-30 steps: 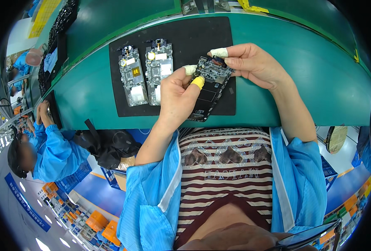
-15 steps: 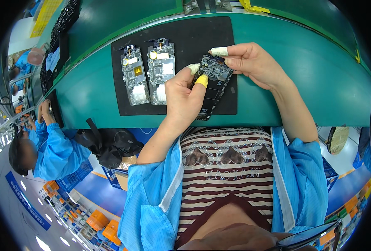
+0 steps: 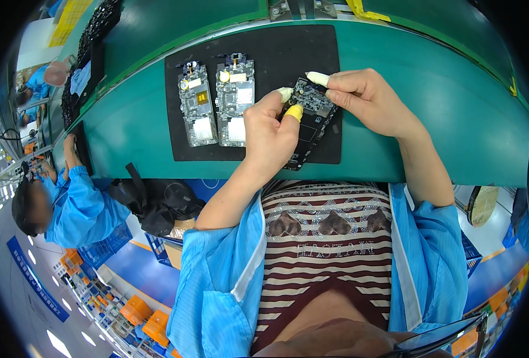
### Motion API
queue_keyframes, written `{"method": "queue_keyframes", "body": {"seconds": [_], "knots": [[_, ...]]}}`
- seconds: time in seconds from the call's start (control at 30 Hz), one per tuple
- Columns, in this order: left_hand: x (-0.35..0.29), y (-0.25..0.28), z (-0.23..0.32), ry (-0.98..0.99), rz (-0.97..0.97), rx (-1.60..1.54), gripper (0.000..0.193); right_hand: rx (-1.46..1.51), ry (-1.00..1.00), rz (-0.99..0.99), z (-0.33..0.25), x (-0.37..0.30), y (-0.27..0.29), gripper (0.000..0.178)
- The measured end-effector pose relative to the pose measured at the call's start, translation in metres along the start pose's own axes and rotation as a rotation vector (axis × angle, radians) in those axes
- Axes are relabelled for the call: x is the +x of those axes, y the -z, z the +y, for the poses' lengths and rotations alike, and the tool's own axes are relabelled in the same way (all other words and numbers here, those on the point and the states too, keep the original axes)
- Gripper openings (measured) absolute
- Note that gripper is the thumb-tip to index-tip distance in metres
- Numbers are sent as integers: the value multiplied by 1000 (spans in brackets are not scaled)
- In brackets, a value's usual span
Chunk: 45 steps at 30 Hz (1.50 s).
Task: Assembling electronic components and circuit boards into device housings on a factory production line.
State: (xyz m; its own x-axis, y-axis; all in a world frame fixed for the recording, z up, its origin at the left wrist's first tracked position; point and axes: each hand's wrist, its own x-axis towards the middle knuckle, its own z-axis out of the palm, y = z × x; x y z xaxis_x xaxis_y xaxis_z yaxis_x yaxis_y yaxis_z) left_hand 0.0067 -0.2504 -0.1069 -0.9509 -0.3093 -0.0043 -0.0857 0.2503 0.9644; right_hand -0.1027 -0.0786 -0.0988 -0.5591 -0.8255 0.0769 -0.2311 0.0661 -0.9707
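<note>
A black circuit board (image 3: 313, 122) is tilted above the right part of a black mat (image 3: 276, 48). My left hand (image 3: 268, 128) grips its left edge between thumb and fingers, with yellowish covers on the fingertips. At the board's upper right corner, my right hand (image 3: 366, 98) pinches with thumb and index finger, the index tip wrapped in a pale cover. Whether it holds the board itself or a small part there is hidden. Two populated circuit boards, a left one (image 3: 197, 107) with a gold square and another (image 3: 235, 95), lie side by side on the mat.
The mat lies on a green bench (image 3: 431, 113) with a raised far edge. A black bag (image 3: 163, 206) hangs by the bench front at left. Further left, a co-worker in a blue sleeve (image 3: 85, 203) sits at the same bench. A metal bracket (image 3: 300, 9) stands at the back.
The view has shifted slightly. Both hands still hold their places at the board, and the right fingers have slid a little along its upper corner. The two boards on the mat stay put.
</note>
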Motion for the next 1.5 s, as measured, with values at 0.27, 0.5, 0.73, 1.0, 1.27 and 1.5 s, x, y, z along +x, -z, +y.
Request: {"method": "queue_keyframes", "body": {"seconds": [0.27,0.5,0.73,1.0,1.27,1.5], "knots": [[3,-3,0,0,-5,22,3,153,-117,-9,8,3,0,16],[3,-1,-2,46,-41,-26,8,374,-158,50,18,7,-5,21],[2,-1,-6,32,-11,50,14,226,-164,22,14,3,-8,21],[1,-1,1,47,-66,140,11,97,-133,-53,8,2,-1,15],[14,-11,-8,59,-12,-241,7,-66,-57,205,11,7,-16,29],[22,2,5,7,-174,218,11,275,-97,261,22,7,-7,44]]}}
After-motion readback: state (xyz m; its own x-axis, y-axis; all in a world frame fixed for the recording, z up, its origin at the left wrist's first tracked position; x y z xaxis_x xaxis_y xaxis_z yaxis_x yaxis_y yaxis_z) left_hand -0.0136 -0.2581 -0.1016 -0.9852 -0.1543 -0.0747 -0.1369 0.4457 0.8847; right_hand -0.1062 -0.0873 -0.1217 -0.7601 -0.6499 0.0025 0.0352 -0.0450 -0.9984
